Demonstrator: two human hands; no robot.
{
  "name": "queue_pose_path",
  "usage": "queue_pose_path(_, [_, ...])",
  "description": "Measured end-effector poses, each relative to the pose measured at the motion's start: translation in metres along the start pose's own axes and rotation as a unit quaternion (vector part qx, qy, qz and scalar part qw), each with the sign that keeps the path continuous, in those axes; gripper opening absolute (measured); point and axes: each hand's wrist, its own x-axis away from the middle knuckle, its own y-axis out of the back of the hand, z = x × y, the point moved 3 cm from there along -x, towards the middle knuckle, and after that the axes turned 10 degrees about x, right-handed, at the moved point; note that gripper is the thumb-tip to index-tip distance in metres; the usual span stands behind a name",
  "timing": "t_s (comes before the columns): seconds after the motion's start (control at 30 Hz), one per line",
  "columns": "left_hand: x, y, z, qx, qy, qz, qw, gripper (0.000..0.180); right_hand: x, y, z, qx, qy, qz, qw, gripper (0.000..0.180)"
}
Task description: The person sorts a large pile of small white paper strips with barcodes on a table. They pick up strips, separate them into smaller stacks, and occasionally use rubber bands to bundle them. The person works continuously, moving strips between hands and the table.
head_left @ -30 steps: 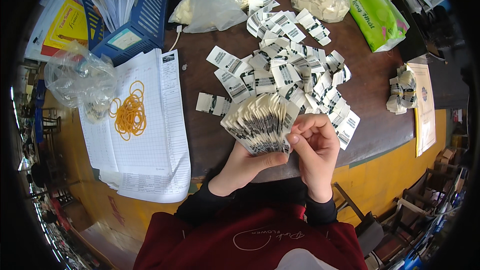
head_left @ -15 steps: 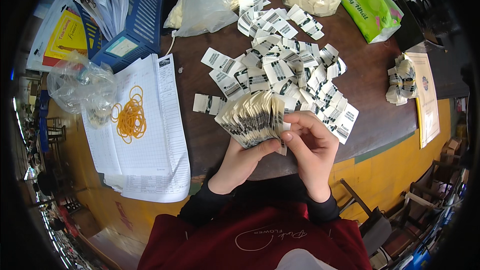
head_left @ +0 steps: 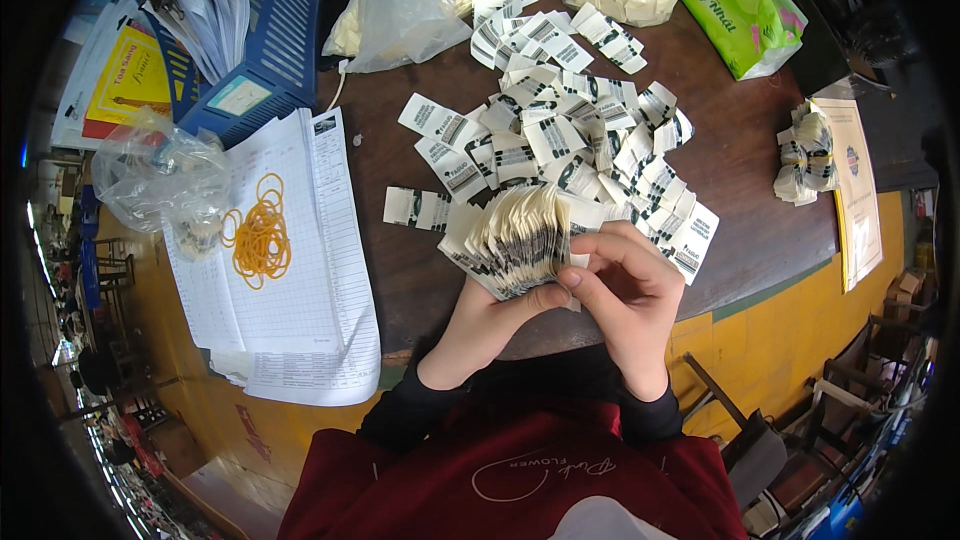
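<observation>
We judge this the counting step: our left hand [head_left: 480, 325] clamps the fanned stack of white printed paper tags [head_left: 515, 240]; our right hand [head_left: 630, 305] pinches its edge; next calls for thumbing off one tag cleanly.

**Even light, sharp centre, heavy fisheye rim**

I see the scene lit evenly from above, bright and soft. Shadows are short and faint; the darkest patch I find lies under my hands at the near edge of the table [head_left: 400, 270]. The white printed sheets [head_left: 290, 270] read nearly blown out, and I catch mild glare on the clear plastic bags [head_left: 405, 5]. Focus holds crisp at the centre. Toward the rim, straight edges bow strongly, detail smears, and a black circular vignette swallows the corners. I notice no motion blur.
</observation>
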Motion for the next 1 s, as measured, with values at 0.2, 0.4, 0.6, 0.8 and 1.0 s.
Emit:
queue_pose_path(0.2, [0.0028, 0.0001, 0.0011, 0.002, -0.003, 0.030, 1.000, 0.038, 0.0012, -0.0042, 0.0005, -0.038, -0.047, -0.025, 0.998, 0.016])
queue_pose_path(0.4, [0.0050, 0.0003, 0.0024, 0.091, 0.037, 0.047, 0.994, 0.035, 0.0025, -0.0076, 0.0001, -0.067, -0.019, -0.083, 0.994, 0.012])
queue_pose_path(0.6, [0.0044, 0.0000, 0.0020, 0.075, 0.038, 0.034, 0.996, 0.033, 0.0017, -0.0024, -0.0012, 0.017, -0.008, -0.016, 1.000, 0.019])
queue_pose_path(0.8, [0.0046, -0.0012, 0.0000, 0.071, 0.029, 0.046, 0.996, 0.032, 0.0011, -0.0024, 0.0013, 0.019, 0.000, -0.008, 1.000, 0.022])
queue_pose_path(1.0, [0.0044, -0.0010, 0.0003, 0.035, 0.023, 0.021, 0.999, 0.036, 0.0046, -0.0072, 0.0024, -0.040, -0.043, -0.091, 0.994, 0.016])
